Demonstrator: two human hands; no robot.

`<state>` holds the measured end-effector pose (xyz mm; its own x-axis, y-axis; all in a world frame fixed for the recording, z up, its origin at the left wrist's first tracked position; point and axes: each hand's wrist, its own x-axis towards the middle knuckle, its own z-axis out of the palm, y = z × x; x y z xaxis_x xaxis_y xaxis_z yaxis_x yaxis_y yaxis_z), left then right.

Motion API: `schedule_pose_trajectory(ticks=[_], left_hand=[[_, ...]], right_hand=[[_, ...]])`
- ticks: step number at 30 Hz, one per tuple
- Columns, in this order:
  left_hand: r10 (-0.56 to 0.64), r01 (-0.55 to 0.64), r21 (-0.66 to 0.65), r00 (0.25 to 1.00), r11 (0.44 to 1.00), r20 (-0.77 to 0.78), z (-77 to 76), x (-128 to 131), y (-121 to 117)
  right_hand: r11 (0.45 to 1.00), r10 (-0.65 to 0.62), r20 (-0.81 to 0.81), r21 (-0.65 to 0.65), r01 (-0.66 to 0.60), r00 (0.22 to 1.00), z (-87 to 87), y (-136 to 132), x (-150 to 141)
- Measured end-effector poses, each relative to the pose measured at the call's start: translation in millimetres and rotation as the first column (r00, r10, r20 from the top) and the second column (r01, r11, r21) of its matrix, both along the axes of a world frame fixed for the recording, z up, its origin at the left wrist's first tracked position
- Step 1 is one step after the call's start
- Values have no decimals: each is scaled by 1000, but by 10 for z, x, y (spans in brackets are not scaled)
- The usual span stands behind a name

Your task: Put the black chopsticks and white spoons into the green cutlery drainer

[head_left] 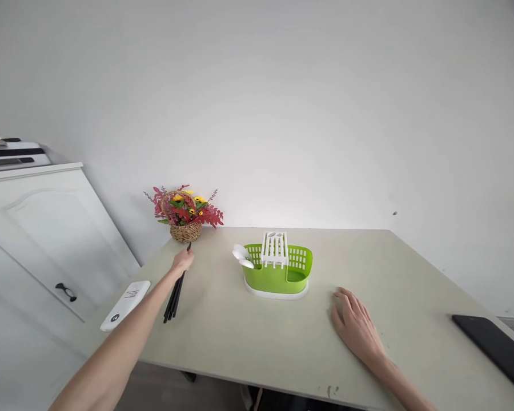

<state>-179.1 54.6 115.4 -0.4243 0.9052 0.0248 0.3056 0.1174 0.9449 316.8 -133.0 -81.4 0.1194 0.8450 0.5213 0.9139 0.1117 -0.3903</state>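
My left hand [183, 261] is stretched out to the left side of the table, its fingers closed around a bundle of black chopsticks [173, 299]. Their thicker lower ends fan slightly towards me, and a dark tip pokes out beyond the hand. My right hand [356, 322] lies palm down on the table with its fingers loosely extended, holding nothing. Between both hands stands a green utensil basket [265, 279] on a white base. A white slotted rack [274, 249] sits across its top, and white spoons [243, 256] lean out of its left end.
A wicker basket of artificial flowers [185, 231] stands at the table's back left. Near the left edge lies a white box [125, 305]. A flat black object [494, 348] rests at the right. A white cabinet [47, 245] adjoins the left side, and a wall rises behind.
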Motion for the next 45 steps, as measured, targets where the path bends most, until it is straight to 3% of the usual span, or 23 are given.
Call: schedule_pose_trajectory(ticks=[5, 13, 21, 24, 28, 32, 37, 40, 41, 45], left_hand=[[36, -79, -140, 958, 987, -286, -416, 45, -19], [-61, -79, -202, 795, 976, -603, -782, 154, -35], [-113, 20, -126, 597, 992, -795, -996, 312, -115], [-87, 38, -79, 570, 996, -817, -1031, 360, -152], [-32, 42, -9, 593, 999, -804, -1064, 395, -198], [39, 32, 80, 660, 996, -750, -974, 434, -170], [51, 169, 258, 738, 951, -673, -518, 630, -168], [-79, 326, 445, 869, 834, -489, -172, 869, -339], [-151, 375, 463, 880, 803, -451, -74, 958, -415], [-391, 639, 410, 745, 650, -540, 137, 1255, -647]], right_hand=[[1000, 4, 15, -12, -4, 1000, 6, -6, 21], [999, 0, 5, -38, 0, 1000, 46, -32, 19], [999, 9, 19, -51, -8, 1000, 62, -50, 45], [998, 11, 26, -68, -9, 1000, 69, -59, 57], [997, 10, 30, -71, -8, 1000, 84, -72, 59], [997, 18, 22, -71, -17, 1000, 111, -85, 49], [995, 30, -3, -91, -30, 1000, 132, -105, 46], [994, 20, -16, -112, -22, 1000, 136, -119, 50], [993, 20, -20, -120, -22, 1000, 139, -123, 51], [990, 15, -33, -140, -20, 999, 168, -140, 48]])
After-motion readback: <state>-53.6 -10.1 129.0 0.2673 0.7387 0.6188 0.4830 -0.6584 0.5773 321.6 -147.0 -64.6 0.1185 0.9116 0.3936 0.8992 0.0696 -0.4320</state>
